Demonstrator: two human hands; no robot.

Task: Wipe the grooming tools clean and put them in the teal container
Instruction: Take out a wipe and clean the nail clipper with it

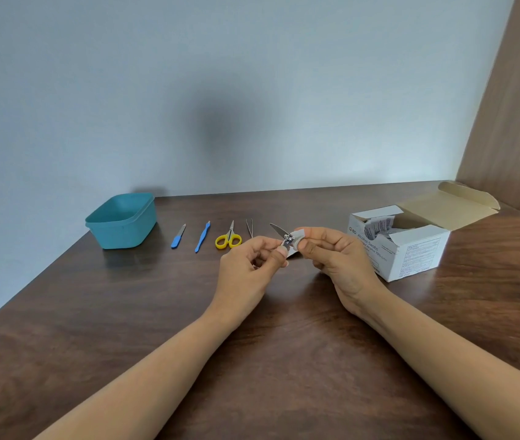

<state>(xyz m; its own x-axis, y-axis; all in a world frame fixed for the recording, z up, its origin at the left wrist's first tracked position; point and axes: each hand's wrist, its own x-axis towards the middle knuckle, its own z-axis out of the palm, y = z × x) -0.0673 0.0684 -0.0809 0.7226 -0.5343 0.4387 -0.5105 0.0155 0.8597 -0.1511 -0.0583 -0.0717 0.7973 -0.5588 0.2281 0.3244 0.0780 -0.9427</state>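
Note:
My left hand (252,262) pinches a small metal nail clipper (282,234) above the table, its lever swung up and to the left. My right hand (331,249) pinches a white swab (298,237) against the clipper's head. An open teal container (122,220) stands at the back left. In a row to its right lie a blue-handled nail file (177,237), a blue cuticle tool (202,237), yellow-handled scissors (228,238) and metal tweezers (249,227).
A white cardboard box of alcohol swabs (408,246) stands open at the right, its flap lying back toward a brown side panel (512,122). The dark wooden table (157,312) meets a pale wall behind; its left edge runs diagonally.

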